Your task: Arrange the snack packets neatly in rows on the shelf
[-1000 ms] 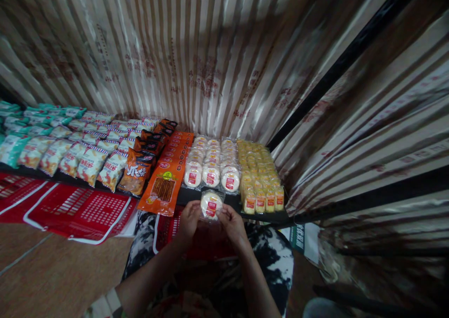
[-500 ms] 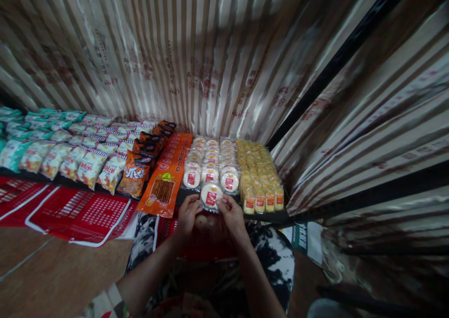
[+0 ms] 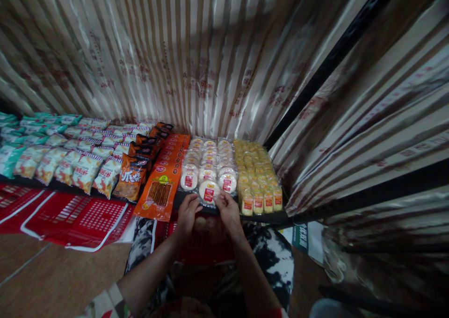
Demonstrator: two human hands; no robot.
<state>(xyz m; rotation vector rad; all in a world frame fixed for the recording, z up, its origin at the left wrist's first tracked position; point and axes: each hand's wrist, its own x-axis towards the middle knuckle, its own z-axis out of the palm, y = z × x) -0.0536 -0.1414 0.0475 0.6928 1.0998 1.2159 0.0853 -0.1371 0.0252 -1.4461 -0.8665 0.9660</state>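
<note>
A round white cake in clear wrap with a red label (image 3: 208, 191) lies at the front of the middle row of the same cakes (image 3: 209, 161) on a dark shelf (image 3: 270, 216). My left hand (image 3: 187, 213) pinches its left edge. My right hand (image 3: 227, 210) pinches its right edge. Both hands sit at the shelf's front lip, fingers closed on the wrapper.
Yellow wrapped cakes (image 3: 257, 175) fill the shelf to the right. Orange flat packets (image 3: 164, 177), dark orange bags (image 3: 135, 175) and rows of snack bags (image 3: 59, 154) lie to the left. Red baskets (image 3: 79, 215) hang below the shelf. A striped shiny curtain (image 3: 210, 61) stands behind.
Both hands carried the wrapped cake up and forward from below the shelf edge onto the front of the middle cake row.
</note>
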